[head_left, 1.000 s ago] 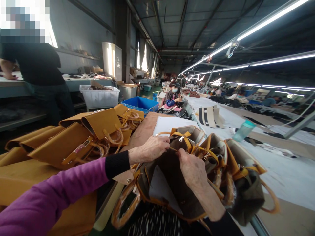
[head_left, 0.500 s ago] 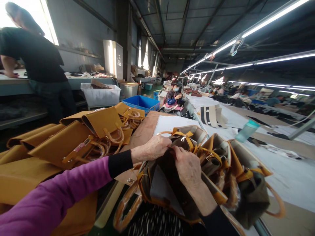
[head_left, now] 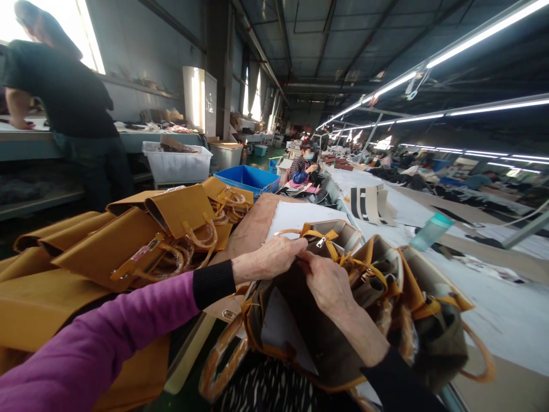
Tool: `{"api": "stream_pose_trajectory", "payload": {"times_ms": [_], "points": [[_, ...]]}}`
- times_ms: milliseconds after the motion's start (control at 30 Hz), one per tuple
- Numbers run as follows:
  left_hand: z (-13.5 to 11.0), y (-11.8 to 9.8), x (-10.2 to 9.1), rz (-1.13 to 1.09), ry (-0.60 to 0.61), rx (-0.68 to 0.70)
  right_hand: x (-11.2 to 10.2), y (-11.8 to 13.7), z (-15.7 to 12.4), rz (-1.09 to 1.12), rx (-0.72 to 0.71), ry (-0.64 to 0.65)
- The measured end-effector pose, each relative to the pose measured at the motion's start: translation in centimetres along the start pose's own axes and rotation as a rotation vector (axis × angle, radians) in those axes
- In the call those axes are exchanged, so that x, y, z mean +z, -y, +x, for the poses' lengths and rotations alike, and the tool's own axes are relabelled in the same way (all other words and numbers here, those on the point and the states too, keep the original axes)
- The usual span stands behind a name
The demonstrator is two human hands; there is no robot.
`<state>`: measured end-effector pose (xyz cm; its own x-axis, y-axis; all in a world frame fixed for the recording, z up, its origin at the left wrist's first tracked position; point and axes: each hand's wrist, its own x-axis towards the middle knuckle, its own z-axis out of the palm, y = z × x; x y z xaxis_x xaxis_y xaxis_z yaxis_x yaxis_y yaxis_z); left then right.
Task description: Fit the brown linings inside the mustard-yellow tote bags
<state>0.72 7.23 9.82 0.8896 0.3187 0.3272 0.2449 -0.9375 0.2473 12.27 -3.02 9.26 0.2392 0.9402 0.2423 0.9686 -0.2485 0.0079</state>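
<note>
A dark brown handbag (head_left: pixel 300 337) with tan trim and wrapped handles lies open in front of me. My left hand (head_left: pixel 268 257) is closed, pinching the bag's upper edge near its zipper. My right hand (head_left: pixel 328 283) is closed on the same edge, close beside the left, with its fingers curled into the opening. More brown bags with tan trim (head_left: pixel 412 297) are bunched to the right of my hands.
A pile of mustard-yellow handbags (head_left: pixel 141 240) lies at the left. A teal bottle (head_left: pixel 429 229) stands on the long white table (head_left: pixel 493 309). A white bin (head_left: pixel 175 163) and a blue bin (head_left: pixel 244 178) are behind. A person in black (head_left: pixel 64 114) stands far left; a seated worker (head_left: pixel 300 169) is further back.
My right hand has slid up the bag's edge until it meets my left hand. My view has drifted slightly; the bags have hardly shifted.
</note>
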Motion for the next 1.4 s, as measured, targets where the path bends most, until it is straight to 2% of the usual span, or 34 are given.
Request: {"api": "stream_pose_trajectory", "payload": {"times_ms": [100, 167, 333, 467, 533, 667, 767, 900, 1000, 1200, 1400], "points": [[-0.1, 0.3, 0.1, -0.059, -0.035, -0.028, -0.3, 0.1, 0.7, -0.048, -0.072, 0.047], [-0.3, 0.5, -0.1, -0.111, -0.036, -0.062, -0.4, 0.1, 1.0, -0.073, -0.071, 0.066], [-1.7, -0.2, -1.6, -0.043, 0.103, -0.193, -1.1, -0.2, 0.4, -0.084, -0.002, 0.109], [-1.7, -1.6, -2.1, 0.027, 0.212, -0.180, -2.3, -0.7, -1.4, -0.152, 0.013, 0.145], [-1.0, -2.7, -1.8, 0.091, 0.223, -0.149, -2.8, -1.0, -2.3, -0.161, 0.033, 0.169], [0.7, -5.1, -0.2, 0.264, 0.128, -0.064, -3.0, -1.4, -3.8, -0.155, 0.132, 0.147], [0.9, -5.8, 1.3, 0.248, 0.054, -0.039, -2.5, -2.1, -4.5, -0.132, 0.240, 0.145], [0.1, -4.8, 2.5, 0.028, -0.019, -0.051, -1.9, -3.2, -4.9, -0.049, 0.278, 0.117], [-0.3, -3.9, 2.9, -0.074, -0.075, 0.030, -2.1, -3.4, -5.0, -0.036, 0.288, 0.120], [0.8, -4.0, 3.4, -0.035, -0.107, 0.040, -2.4, -3.1, -5.0, -0.020, 0.319, 0.163], [1.2, -3.8, 4.0, 0.038, -0.069, 0.108, -2.0, -3.4, -5.0, -0.003, 0.328, 0.161]]}}
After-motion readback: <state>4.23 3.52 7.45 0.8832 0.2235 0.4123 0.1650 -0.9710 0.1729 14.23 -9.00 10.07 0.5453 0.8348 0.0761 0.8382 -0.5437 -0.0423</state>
